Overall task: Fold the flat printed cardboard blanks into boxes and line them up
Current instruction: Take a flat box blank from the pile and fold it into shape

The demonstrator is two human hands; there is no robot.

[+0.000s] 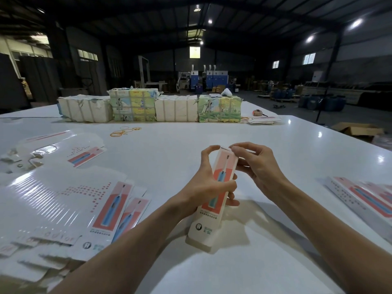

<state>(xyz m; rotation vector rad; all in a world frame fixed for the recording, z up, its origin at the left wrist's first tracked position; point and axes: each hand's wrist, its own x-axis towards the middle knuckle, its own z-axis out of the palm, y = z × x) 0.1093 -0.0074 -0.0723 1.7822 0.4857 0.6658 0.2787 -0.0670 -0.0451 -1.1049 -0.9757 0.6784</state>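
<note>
The left hand (209,187) grips the box (222,172) mid-length by the desk's (169,149) near edge; the right hand (256,164) pinches its top flap. Flat blanks (63,204) cover the left edge, finished boxes (360,198) the right, wrapped bundles (135,105) the far edge.

Four bundles (133,105), one folded box (226,164)

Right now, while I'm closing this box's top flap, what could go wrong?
The right hand pinches the top flap; pushed in crooked, it may crease instead of tucking. The left hand grips the box around its middle, so a hard squeeze could dent its walls. The left forearm passes close to the stack of flat blanks and might nudge them.
</note>
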